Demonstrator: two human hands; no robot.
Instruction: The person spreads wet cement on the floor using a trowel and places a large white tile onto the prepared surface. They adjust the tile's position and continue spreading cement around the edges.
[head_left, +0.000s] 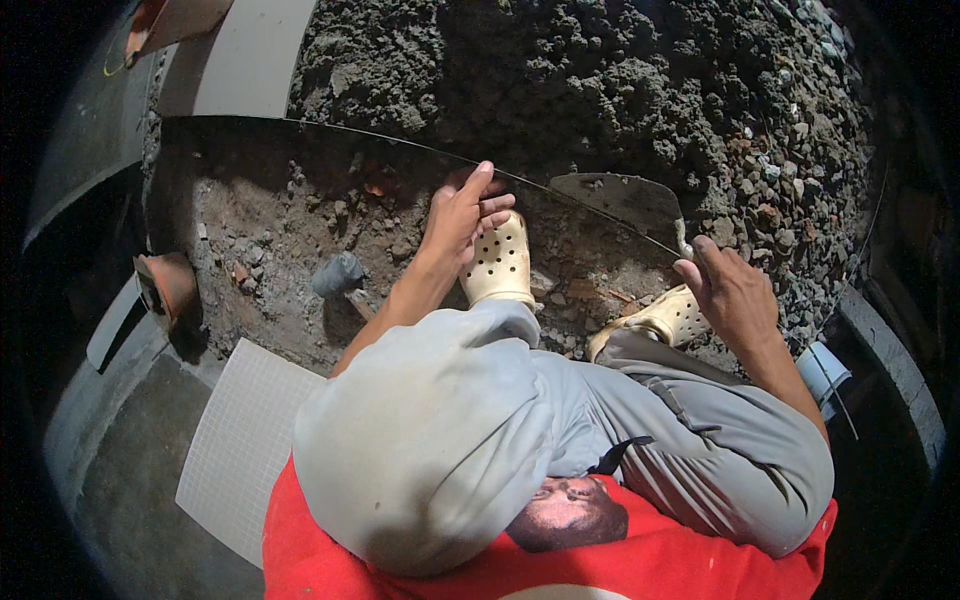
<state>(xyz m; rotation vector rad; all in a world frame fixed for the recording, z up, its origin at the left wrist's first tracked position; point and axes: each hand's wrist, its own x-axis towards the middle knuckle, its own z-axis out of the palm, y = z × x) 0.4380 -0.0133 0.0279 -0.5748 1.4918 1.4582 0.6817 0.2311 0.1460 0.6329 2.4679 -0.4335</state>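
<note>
My left hand (462,218) is raised above a cream perforated clog (500,255), its fingers apart and one fingertip at a thin string (400,141). The string runs from the edge of a light tile (250,60) at the upper left, past my left fingers, down to near my right thumb. My right hand (738,298) is closed around the handle end of a trowel (622,196); the handle is mostly hidden. The grey blade lies flat over the dirt, against the edge of the crumbly mortar bed (600,90), with the string crossing over it.
Rubble and gravel (785,170) lie at the right. On the left are a gridded tile (250,440) lying face down, a terracotta pot (168,283) on its side and a grey lump (337,274). A white container (823,370) stands by the right concrete edge (890,370).
</note>
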